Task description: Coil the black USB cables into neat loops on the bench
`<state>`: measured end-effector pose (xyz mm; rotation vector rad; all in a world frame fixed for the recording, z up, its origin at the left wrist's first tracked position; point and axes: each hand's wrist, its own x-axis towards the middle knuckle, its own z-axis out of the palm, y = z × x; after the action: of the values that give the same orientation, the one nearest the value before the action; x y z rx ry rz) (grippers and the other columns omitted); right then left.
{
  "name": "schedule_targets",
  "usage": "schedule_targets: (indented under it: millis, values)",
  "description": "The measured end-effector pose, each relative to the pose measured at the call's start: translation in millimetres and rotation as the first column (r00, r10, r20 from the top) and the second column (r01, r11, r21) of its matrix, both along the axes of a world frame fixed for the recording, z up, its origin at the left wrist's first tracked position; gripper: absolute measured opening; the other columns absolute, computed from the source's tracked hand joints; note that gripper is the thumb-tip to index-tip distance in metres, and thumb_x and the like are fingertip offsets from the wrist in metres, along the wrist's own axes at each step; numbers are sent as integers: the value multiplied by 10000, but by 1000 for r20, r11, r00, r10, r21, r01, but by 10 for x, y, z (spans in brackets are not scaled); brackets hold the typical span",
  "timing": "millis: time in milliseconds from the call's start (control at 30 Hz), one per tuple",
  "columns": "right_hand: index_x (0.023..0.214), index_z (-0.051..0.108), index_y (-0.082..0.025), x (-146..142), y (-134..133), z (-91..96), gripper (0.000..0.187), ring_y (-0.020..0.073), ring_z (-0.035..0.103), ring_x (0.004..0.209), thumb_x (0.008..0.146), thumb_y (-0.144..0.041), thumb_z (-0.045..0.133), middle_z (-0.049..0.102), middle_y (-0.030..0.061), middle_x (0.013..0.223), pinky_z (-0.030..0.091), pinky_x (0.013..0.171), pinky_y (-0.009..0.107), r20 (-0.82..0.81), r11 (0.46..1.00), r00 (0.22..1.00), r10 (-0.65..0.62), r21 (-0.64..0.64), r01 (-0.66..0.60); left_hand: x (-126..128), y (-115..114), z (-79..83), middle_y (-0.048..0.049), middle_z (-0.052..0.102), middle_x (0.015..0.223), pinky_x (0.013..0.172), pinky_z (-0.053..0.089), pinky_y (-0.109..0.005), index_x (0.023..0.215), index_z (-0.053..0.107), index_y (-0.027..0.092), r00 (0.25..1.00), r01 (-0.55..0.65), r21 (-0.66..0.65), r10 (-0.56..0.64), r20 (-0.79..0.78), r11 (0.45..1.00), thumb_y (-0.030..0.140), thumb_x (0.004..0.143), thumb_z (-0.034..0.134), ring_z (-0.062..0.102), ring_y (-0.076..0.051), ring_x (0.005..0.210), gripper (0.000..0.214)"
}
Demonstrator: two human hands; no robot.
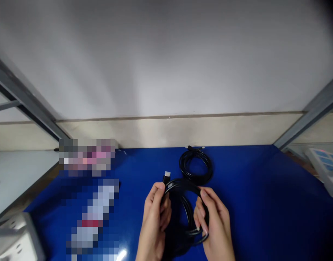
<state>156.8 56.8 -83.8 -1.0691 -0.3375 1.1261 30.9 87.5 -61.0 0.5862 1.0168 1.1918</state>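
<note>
A coiled black HDMI cable (179, 183) is held between both hands over the blue tabletop. My left hand (157, 210) is closed around the coil's left side, and the cable's silver-tipped plug (166, 176) sticks up beside the thumb. On the right side of the coil, my right hand (213, 214) is closed with the thumb on top and fingers curled inside the loop. Lower loops hang between the hands, partly dark and hard to make out. Just beyond lies a second coiled black cable (196, 165), its plugs at the far edge.
The blue table (264, 188) backs onto a wall (166, 72), with grey metal posts (291, 119) at either side. Two blurred-out items lie at the left. A white socket box (16, 235) occupies the lower left corner; a clear plastic box (325, 165) stands beyond the right edge.
</note>
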Motion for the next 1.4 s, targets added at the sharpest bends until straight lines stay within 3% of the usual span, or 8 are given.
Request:
schedule_targets:
  millis: [233, 400, 667, 833, 967, 1167, 1300, 1400]
  values:
    - [1256, 805, -167, 102, -27, 83, 629, 45, 314, 453, 792, -583, 890, 508, -66, 619, 303, 433, 191, -22, 995, 1000, -1, -98, -1, -21, -36, 68, 152, 323, 578, 372, 168, -131, 1083, 574, 229, 990, 77, -5, -76, 116, 997, 524, 882, 839, 82, -33, 437, 444]
    - [1103, 820, -132, 116, -61, 31, 608, 35, 311, 442, 812, -664, 865, 626, -7, 700, 318, 420, 212, 69, 993, 994, 81, -88, -74, 55, -42, 50, 158, 294, 580, 395, 132, -134, 1097, 588, 221, 999, -43, 44, 43, 10, 998, 576, 849, 880, 91, -25, 442, 522]
    - [820, 719, -165, 32, -69, -20, 521, 95, 453, 488, 758, -637, 933, 440, -75, 509, 352, 461, 208, 229, 992, 970, 83, -112, -59, 119, -72, 60, 136, 317, 619, 438, 135, -152, 1033, 611, 224, 975, -170, 101, 182, -126, 980, 657, 776, 911, 131, -27, 471, 586]
    - [1368, 703, -188, 37, -74, 38, 731, 87, 414, 411, 787, -556, 948, 425, -133, 476, 384, 454, 210, 166, 999, 985, 38, -41, -32, 102, -90, 72, 136, 320, 612, 434, 131, -160, 1060, 613, 229, 979, -142, 116, 156, -128, 983, 656, 796, 898, 123, -30, 467, 577]
    - [1001, 801, -129, 49, -82, 48, 520, 77, 420, 431, 813, -601, 916, 413, -99, 458, 394, 465, 213, 120, 991, 984, 130, -37, -126, 86, -94, 89, 140, 308, 604, 435, 131, -155, 1049, 605, 229, 983, -123, 110, 136, -121, 986, 654, 804, 893, 116, -27, 467, 569]
    - [722, 656, -185, -19, -78, 71, 430, 57, 356, 414, 852, -511, 903, 378, -112, 443, 433, 482, 213, -100, 989, 989, 110, 114, -99, 62, -100, 110, 150, 257, 608, 428, 121, -147, 1045, 593, 230, 995, -53, 87, 60, -83, 995, 624, 816, 900, 87, -28, 474, 549]
    - [1127, 702, -241, -1, -85, 84, 411, 79, 430, 439, 853, -462, 915, 501, -122, 558, 467, 486, 215, 122, 992, 992, 22, 121, -37, 56, -108, 118, 149, 237, 608, 427, 140, -146, 1023, 579, 233, 993, -36, 97, 46, -106, 995, 595, 816, 911, 119, -35, 477, 533]
    - [1376, 700, -265, 52, -77, 57, 562, 151, 664, 632, 876, -444, 884, 748, 0, 861, 573, 577, 259, 505, 993, 863, 7, 100, -67, 56, -100, 112, 152, 232, 603, 423, 147, -148, 1008, 565, 236, 988, -58, 113, 74, -139, 992, 612, 816, 901, 118, -38, 477, 541]
